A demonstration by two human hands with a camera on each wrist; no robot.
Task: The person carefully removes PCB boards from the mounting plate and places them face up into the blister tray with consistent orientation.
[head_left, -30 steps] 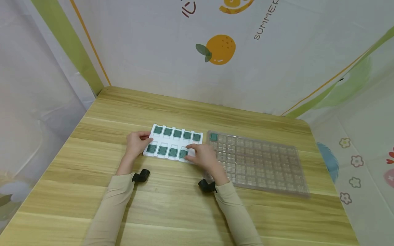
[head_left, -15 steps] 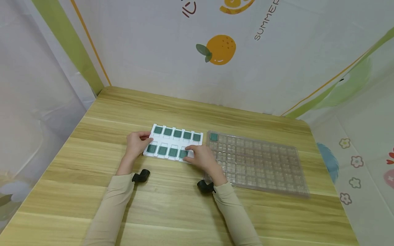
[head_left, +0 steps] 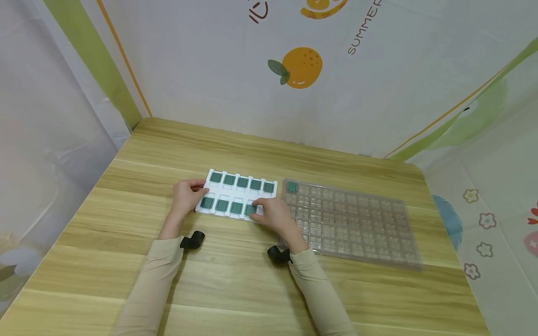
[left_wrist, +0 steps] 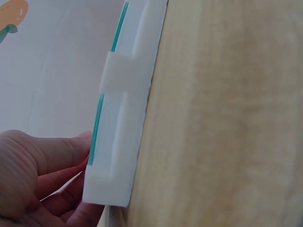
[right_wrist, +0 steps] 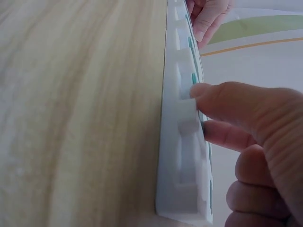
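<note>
A white plastic tray [head_left: 227, 191] holds two rows of small green square circuit boards. My left hand [head_left: 185, 197] grips the tray's left end; in the left wrist view its thumb lies against the tray edge, with fingers curled behind. At the front row, toward the right, my right hand [head_left: 277, 214] has thumb and index finger on opposite edges of a green circuit board [head_left: 249, 210], pinching it at its pocket. In the right wrist view, the pocket [right_wrist: 188, 158] nearer the tray's end shows no green edge. The right hand partly hides that end.
Right of the white tray lies a large clear tray [head_left: 353, 219] with a grid of compartments. One green circuit board [head_left: 292, 187] sits in its far left corner compartment. A printed curtain [head_left: 210, 84] hangs behind the wooden table [head_left: 227, 280].
My right hand and forearm have shifted slightly left, with the fingertips closer on the circuit board. The left hand and both trays have not moved.
</note>
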